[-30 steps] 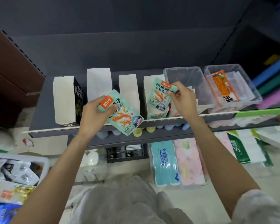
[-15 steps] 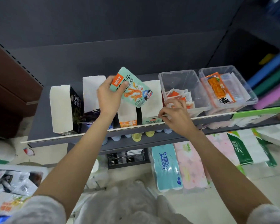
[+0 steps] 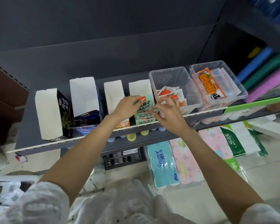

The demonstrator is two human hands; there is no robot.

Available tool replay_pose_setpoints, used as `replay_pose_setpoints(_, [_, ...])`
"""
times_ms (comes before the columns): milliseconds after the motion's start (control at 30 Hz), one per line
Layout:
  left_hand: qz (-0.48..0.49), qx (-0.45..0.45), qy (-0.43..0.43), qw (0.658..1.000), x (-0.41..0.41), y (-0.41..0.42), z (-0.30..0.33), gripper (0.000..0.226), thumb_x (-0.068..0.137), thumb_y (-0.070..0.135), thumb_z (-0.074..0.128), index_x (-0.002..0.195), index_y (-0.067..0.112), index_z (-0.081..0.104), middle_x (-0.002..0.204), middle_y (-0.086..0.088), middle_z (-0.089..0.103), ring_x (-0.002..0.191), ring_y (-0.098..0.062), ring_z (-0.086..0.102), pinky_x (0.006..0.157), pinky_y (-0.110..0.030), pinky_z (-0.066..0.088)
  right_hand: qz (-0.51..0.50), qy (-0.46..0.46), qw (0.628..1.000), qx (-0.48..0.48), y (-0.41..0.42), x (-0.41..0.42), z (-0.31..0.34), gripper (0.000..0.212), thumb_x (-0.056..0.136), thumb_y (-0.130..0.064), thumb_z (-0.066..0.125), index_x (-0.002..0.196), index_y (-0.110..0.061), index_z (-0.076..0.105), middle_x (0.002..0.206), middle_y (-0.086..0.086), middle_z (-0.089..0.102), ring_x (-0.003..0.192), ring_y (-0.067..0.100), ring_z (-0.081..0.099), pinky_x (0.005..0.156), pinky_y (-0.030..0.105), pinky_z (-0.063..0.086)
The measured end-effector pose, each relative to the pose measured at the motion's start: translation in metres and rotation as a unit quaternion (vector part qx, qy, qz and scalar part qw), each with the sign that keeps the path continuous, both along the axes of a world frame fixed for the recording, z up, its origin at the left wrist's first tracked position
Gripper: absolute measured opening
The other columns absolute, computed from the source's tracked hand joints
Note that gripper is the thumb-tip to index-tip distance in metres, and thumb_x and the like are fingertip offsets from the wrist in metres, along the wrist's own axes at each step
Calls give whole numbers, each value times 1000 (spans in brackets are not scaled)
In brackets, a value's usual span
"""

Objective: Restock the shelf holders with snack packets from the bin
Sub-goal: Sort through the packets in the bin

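Both hands are up at the front edge of the grey shelf point(image 3: 39, 123), working at one white paper holder point(image 3: 140, 88), the fourth one from the left end. The left hand point(image 3: 126, 105) has its fingers curled round the top of a green snack packet point(image 3: 144, 109) and holds it standing up, so it can slide down into the holder the thin way. The right hand point(image 3: 168, 110) pinches the packet's right side with bent fingers, most likely to keep it straight and line it up with the packets already standing in there. The packet is partly inside the holder, with its orange corner poking up, so I think this one is nearly put away. The holders stand in a row along the shelf's front edge so the packets face out. Just right of the holder is a clear tub point(image 3: 176, 75) with small red and white packs. Low at the left edge, a bit of the bin point(image 3: 10, 188) with more packets shows.
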State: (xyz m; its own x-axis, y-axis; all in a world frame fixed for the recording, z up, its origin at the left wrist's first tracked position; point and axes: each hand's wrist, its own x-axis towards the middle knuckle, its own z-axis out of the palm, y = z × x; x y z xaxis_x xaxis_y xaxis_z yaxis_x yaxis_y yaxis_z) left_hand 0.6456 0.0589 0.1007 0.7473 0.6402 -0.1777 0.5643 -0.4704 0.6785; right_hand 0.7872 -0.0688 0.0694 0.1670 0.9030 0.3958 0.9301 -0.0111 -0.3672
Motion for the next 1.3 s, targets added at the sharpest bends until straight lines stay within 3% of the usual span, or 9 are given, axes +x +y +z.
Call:
replay_pose_setpoints(100, [5, -96, -3, 995, -2, 3, 7, 30, 102, 28, 37, 121, 16, 57, 128, -5, 58, 114, -22, 55, 93, -28, 44, 7, -14, 1000, 0, 0, 1, -1, 15, 76, -21, 72, 90, -15, 70, 97, 7, 66, 111, 17, 41, 89, 33, 24])
replay_pose_setpoints(167, [-24, -125, 7, 992, -5, 4, 8, 23, 102, 30, 36, 113, 22, 56, 125, -1, 58, 115, -20, 53, 94, -29, 41, 7, -23, 1000, 7, -1, 0, 1, 14, 76, -21, 70, 88, -14, 70, 92, 3, 69, 108, 17, 42, 86, 33, 24])
replay_pose_setpoints(300, [-88, -134, 15, 987, -13, -5, 6, 28, 102, 33, 33, 115, 22, 55, 115, 7, 58, 110, -13, 53, 92, -26, 40, -9, -24, 999, 21, -7, -2, 0, 17, 76, -22, 69, 91, -13, 68, 90, 0, 69, 103, 19, 43, 84, 31, 26])
replay_pose_setpoints(500, [-46, -136, -32, 989, -20, -10, 6, 33, 103, 32, 31, 122, 22, 56, 116, 7, 59, 110, -12, 54, 96, -26, 42, -55, 22, 997, 48, -18, -10, 2, 33, 77, -17, 74, 107, -17, 61, 103, 1, 66, 102, 22, 49, 86, 27, 29])
replay_pose_setpoints(733, [-16, -103, -57, 993, -26, -10, 11, 36, 103, 33, 28, 120, 23, 57, 123, 2, 61, 114, -13, 53, 99, -32, 43, -71, 60, 991, 94, -23, -23, 18, 26, 83, -9, 60, 108, -15, 60, 107, 2, 63, 103, 21, 49, 88, 27, 33])
replay_pose_setpoints(967, [-54, -69, -44, 995, -27, -18, 10, 36, 103, 31, 30, 115, 19, 62, 106, 11, 63, 107, -11, 58, 99, -32, 42, -76, 18, 997, 1, -17, -31, 15, 38, 77, -7, 57, 115, -10, 62, 110, 9, 65, 112, 26, 48, 93, 39, 37])
replay_pose_setpoints(1067, [-36, -54, -59, 996, -32, -18, 11, 35, 103, 30, 31, 114, 17, 63, 106, 10, 63, 106, -13, 58, 97, -33, 43, -70, 32, 997, 3, -16, -34, 20, 42, 76, -6, 51, 117, -10, 62, 110, 9, 64, 112, 23, 44, 94, 32, 32])
replay_pose_setpoints(1167, [9, 4, -86, 996, -45, -16, 14, 28, 102, 30, 38, 113, 21, 62, 103, 13, 66, 101, -10, 61, 90, -30, 47, -59, 37, 997, 40, -14, -40, 32, 41, 77, -4, 49, 115, -10, 63, 110, 8, 65, 112, 23, 47, 94, 26, 30])
replay_pose_setpoints(1300, [107, 88, -160, 977, -77, -20, 16, 17, 94, 23, 50, 103, 25, 64, 82, 14, 66, 79, -6, 62, 72, -26, 50, -49, 37, 994, 87, -9, -56, 39, 33, 80, -2, 53, 111, -8, 64, 104, 8, 66, 108, 21, 49, 95, 21, 32])
